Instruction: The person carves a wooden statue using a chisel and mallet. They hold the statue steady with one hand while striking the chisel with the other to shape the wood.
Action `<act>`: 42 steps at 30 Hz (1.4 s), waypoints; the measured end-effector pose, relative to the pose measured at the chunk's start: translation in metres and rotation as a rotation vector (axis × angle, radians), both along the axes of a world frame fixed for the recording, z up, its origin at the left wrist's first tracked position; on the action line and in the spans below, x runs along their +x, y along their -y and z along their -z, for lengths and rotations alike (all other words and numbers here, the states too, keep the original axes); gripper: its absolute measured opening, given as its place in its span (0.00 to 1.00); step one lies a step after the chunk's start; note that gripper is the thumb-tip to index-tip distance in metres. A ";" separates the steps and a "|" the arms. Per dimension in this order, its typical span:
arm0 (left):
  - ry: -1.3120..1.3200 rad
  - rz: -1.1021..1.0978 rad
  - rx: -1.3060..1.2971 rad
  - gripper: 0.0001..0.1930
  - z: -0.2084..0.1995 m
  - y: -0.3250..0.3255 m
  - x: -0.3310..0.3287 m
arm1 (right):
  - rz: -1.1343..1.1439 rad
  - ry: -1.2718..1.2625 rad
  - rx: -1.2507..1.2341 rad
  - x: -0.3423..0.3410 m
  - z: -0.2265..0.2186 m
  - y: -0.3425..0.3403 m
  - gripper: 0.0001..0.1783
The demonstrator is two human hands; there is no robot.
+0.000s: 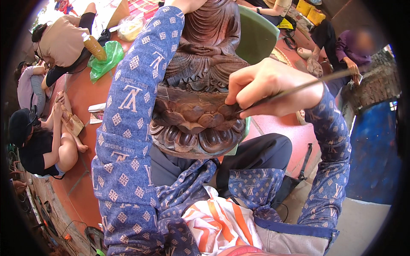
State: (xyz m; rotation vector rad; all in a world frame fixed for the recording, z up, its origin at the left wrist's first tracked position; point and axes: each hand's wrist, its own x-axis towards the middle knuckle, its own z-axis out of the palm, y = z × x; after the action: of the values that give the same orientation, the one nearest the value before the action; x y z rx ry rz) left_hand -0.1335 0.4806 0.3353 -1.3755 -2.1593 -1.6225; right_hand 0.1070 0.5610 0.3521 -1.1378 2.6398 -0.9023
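Observation:
A brown carved wooden statue (pixel 205 55) of a seated robed figure stands in front of me, its upper part cut off by the picture's top edge. It sits on a lotus base (pixel 194 141) with rows of rounded petals. My right hand (pixel 273 87) is closed round a thin dark stick-like tool (pixel 294 88). Its working end lies among the petals on the base's right side; the exact kind is unclear. My left arm reaches up along the statue's left side. Only the back part of my left hand (pixel 188 4) shows at the top edge; its fingers are out of sight.
Behind the statue is a large green basin (pixel 260 36). People sit on the red tiled floor at left and upper right. A filled bottle (pixel 94 47) and green plastic bag (pixel 106 59) lie left. An orange-striped white cloth (pixel 220 219) rests in my lap.

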 end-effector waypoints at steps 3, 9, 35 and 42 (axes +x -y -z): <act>0.028 -0.068 -0.094 0.31 -0.004 0.000 0.000 | 0.034 0.022 -0.004 -0.004 -0.001 0.002 0.06; 0.015 -0.172 -0.131 0.32 -0.004 0.000 0.005 | 0.083 0.039 -0.068 0.001 0.004 0.003 0.07; -0.104 -0.140 -0.027 0.38 0.002 0.001 0.010 | 0.187 0.048 0.034 0.001 0.000 0.008 0.08; -0.068 -0.195 -0.119 0.38 0.003 0.002 0.004 | 0.215 -0.065 0.141 0.007 0.000 0.022 0.10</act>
State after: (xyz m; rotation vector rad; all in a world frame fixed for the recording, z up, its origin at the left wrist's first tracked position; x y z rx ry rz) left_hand -0.1290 0.4783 0.3327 -1.1858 -2.3005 -1.3794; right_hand 0.1144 0.5394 0.3518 -0.8790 2.8676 -0.7075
